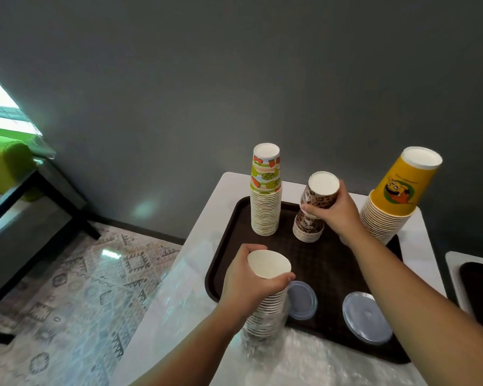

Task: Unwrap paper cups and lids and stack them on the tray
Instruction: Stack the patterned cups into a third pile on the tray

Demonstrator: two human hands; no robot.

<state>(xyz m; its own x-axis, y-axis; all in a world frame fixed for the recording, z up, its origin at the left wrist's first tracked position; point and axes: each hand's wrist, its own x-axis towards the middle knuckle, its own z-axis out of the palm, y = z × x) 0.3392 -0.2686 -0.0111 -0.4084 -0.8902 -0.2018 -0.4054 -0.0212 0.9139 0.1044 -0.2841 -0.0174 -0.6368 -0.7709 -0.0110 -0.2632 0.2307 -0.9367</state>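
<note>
Gripping a sleeve of nested paper cups (268,310) near its open top, the left hand (246,285) is curling its fingers around the rims, at the near left edge of the brown tray (332,263). Farther in on that tray, the right hand (338,213) is wrapping thumb and fingers around inverted brown patterned cups (318,196), holding them tilted atop a short stack (307,229). Two clear lids (367,319) are lying on the tray's near part.

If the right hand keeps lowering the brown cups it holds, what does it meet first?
Probably the brown stack on the tray, right beneath the cups gripped by the right hand; they look almost nested already, though depth is unclear.
</note>
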